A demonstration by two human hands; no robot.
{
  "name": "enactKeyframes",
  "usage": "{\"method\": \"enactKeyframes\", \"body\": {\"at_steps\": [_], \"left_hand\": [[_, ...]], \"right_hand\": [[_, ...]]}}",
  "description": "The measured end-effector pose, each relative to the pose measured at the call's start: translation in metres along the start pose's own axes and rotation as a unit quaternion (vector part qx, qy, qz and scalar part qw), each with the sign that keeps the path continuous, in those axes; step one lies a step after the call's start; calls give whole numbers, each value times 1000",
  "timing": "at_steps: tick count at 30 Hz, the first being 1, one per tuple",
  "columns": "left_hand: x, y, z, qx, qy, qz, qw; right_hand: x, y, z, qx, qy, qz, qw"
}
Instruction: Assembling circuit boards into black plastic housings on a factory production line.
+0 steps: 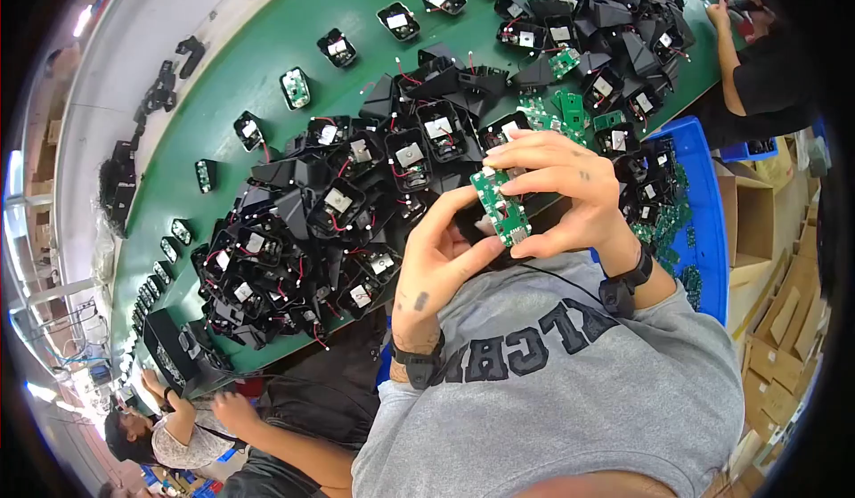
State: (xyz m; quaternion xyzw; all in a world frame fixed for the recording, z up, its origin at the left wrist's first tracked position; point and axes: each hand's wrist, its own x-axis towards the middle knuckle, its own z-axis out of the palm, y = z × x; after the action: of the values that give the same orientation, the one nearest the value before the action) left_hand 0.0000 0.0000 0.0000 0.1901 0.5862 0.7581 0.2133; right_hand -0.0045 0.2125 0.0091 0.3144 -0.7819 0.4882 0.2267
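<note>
A green circuit board (499,204) with white connectors is held up in front of my chest, between both hands. My left hand (443,253) pinches its lower left edge with the thumb and fingers. My right hand (570,191) grips it from the other side, fingers over the top end and thumb at the bottom end. Behind the board lies a heap of black plastic housings (410,155), many with white blocks and red wires inside. Loose green circuit boards (570,110) rest on the heap just beyond my right hand.
A green-topped table (258,75) carries the heap and a spaced row of housings along its far side. To my right stands a blue bin (708,222) of boards and housings, near cardboard boxes (784,355). Other people work at the lower left and upper right.
</note>
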Motion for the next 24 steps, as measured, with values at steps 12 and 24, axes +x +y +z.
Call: {"method": "enactKeyframes", "body": {"at_steps": [12,24], "left_hand": [[7,36,36,42,78,53,995],[12,53,65,-220,103,94,965]], "right_hand": [[26,-54,-33,-204,0,-152,967],[37,-66,-26,-244,61,-125,960]]}}
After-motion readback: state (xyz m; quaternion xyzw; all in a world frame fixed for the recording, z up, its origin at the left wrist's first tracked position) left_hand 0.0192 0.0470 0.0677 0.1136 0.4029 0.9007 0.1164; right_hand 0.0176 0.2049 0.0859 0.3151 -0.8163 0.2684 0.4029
